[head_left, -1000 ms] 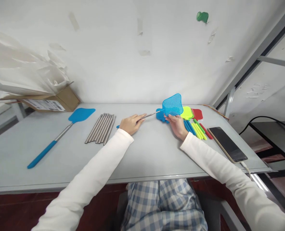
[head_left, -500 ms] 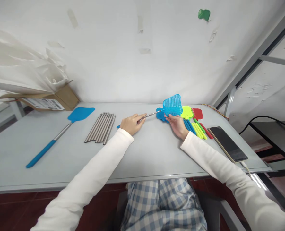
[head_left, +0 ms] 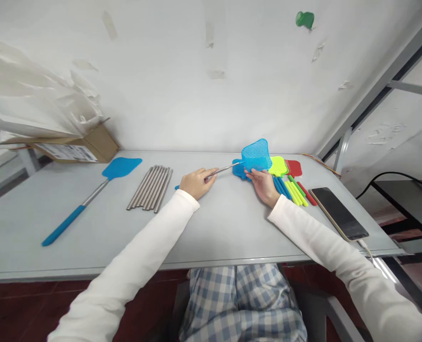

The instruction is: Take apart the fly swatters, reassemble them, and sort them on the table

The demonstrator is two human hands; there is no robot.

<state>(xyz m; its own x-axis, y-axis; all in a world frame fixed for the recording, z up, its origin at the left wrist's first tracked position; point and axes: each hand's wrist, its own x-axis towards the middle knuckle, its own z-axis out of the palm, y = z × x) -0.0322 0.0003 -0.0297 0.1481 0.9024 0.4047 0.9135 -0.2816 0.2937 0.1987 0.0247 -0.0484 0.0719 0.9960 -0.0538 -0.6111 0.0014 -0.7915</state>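
One open cardboard box (head_left: 102, 142) stands at the far left of the table (head_left: 218, 237), white plastic (head_left: 25, 90) heaped at its opening; its inside is hidden. Next lies a finished swatter (head_left: 96, 192), blue, then a row of metal rods (head_left: 149, 187). The left hand (head_left: 198, 184) has its fingers closed around the shaft of the held swatter (head_left: 255, 154), which slants up rightward, mid-table. The right hand (head_left: 263, 185) pinches its blue head near the lower edge, fingers nearly together. Beyond are blue heads (head_left: 237, 169), a yellow head (head_left: 278, 166), a red head (head_left: 294, 168), coloured grips (head_left: 296, 192) and a phone (head_left: 339, 213).
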